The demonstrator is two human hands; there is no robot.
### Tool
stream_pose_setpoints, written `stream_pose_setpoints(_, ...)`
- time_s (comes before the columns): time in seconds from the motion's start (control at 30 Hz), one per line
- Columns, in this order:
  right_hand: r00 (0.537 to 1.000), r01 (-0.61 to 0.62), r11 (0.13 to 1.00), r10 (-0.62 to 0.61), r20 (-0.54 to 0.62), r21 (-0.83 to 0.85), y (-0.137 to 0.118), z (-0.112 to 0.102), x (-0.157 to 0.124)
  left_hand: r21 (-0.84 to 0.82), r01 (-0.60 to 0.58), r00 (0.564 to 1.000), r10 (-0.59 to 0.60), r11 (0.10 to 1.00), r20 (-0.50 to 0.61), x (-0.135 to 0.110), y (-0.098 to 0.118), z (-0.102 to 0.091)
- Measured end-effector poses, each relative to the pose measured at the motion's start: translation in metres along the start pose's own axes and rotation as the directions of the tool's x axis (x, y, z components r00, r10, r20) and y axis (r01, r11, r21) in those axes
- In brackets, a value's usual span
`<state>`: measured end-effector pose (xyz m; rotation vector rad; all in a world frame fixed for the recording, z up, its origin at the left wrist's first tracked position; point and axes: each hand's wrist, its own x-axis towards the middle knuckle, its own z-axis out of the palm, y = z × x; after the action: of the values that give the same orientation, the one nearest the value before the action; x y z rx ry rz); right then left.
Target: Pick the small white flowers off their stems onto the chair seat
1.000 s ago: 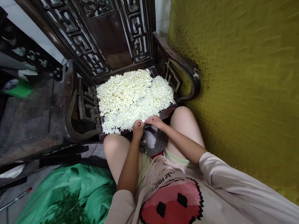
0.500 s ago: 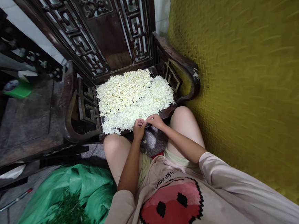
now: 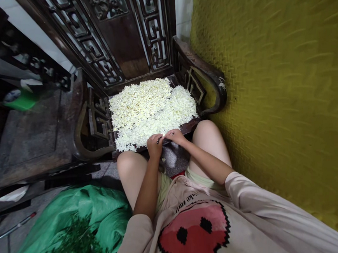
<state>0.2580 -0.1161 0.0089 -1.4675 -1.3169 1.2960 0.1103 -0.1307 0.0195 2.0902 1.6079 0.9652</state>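
A broad layer of small white flowers (image 3: 152, 104) covers the seat of a dark carved wooden armchair (image 3: 219, 81). At the front edge of that seat, my left hand (image 3: 155, 146) and my right hand (image 3: 175, 136) meet with their fingertips together. Both hands are closed in a pinch. Something tiny and pale shows where the fingertips meet, too small to name. A thin dark mark is visible at the left fingers; I cannot tell what it is. One loose flower (image 3: 163, 159) lies lower down, between my knees.
To the right stands a yellow textured panel (image 3: 274, 94), close beside the chair's arm. A second dark wooden seat (image 3: 26, 141) at the left carries a green container (image 3: 23, 101). Green leafy stems (image 3: 76, 247) lie on a green plastic sheet (image 3: 105, 209) at lower left.
My left hand has turned slightly and shifted a little to the left, its fingers curled differently. My right hand stays almost in the same place. The flower layer looks unchanged.
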Motion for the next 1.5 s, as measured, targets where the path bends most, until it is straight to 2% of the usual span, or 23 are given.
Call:
stream_pose_setpoints(0.17,1.0,-0.026,1.0,0.026,-0.002,0.015,-0.002,-0.001,0.001,0.099,-0.095,0.995,0.091,0.991,0.042,0.0,0.002,-0.001)
stream_pose_setpoints(0.3,0.999,-0.033,0.999,0.033,0.039,0.003,-0.006,-0.002,0.0,0.122,-0.09,0.994,0.083,0.988,0.068,-0.001,0.003,0.002)
stream_pose_setpoints(0.5,0.995,-0.041,0.998,0.045,0.09,-0.044,-0.005,0.002,-0.001,0.023,0.015,1.0,-0.016,1.0,0.024,-0.004,0.008,0.007)
stream_pose_setpoints(0.63,0.993,-0.012,0.998,0.019,0.115,-0.063,-0.004,0.004,0.001,-0.096,0.172,0.985,-0.174,0.98,-0.017,-0.005,0.012,0.007)
stream_pose_setpoints(0.8,0.994,0.006,0.997,0.003,0.108,-0.082,-0.006,0.005,0.001,-0.301,0.358,0.925,-0.379,0.884,-0.012,-0.005,0.015,0.008)
stream_pose_setpoints(0.97,0.991,0.026,0.998,-0.018,0.129,-0.061,-0.011,0.005,0.0,-0.434,0.438,0.872,-0.489,0.787,-0.005,-0.004,0.016,0.01)
stream_pose_setpoints(1.2,0.991,-0.007,0.998,0.015,0.13,-0.059,-0.015,0.011,0.0,-0.518,0.513,0.796,-0.605,0.685,-0.012,-0.007,0.018,0.017)
stream_pose_setpoints(1.23,0.992,-0.016,0.998,0.023,0.126,-0.057,-0.016,0.011,-0.001,-0.541,0.525,0.774,-0.633,0.657,-0.018,-0.006,0.015,0.018)
stream_pose_setpoints(1.3,0.993,-0.022,0.999,0.027,0.117,-0.044,-0.016,0.009,-0.002,-0.613,0.55,0.691,-0.721,0.567,-0.047,0.0,0.004,0.016)
stream_pose_setpoints(1.37,0.995,-0.023,1.0,0.024,0.097,-0.017,-0.016,0.005,-0.003,-0.72,0.545,0.537,-0.838,0.429,-0.094,0.008,-0.01,0.009)
stream_pose_setpoints(1.4,0.997,-0.021,1.0,0.021,0.077,0.002,-0.016,0.003,-0.003,-0.747,0.53,0.498,-0.86,0.401,-0.108,0.012,-0.016,0.005)
stream_pose_setpoints(1.43,0.998,-0.021,1.0,0.02,0.052,0.021,-0.016,0.001,-0.002,-0.756,0.515,0.518,-0.85,0.403,-0.1,0.015,-0.021,0.001)
stream_pose_setpoints(1.5,0.999,-0.033,0.999,0.033,0.002,0.042,-0.014,-0.002,-0.001,-0.748,0.508,0.604,-0.796,0.427,-0.044,0.016,-0.024,-0.002)
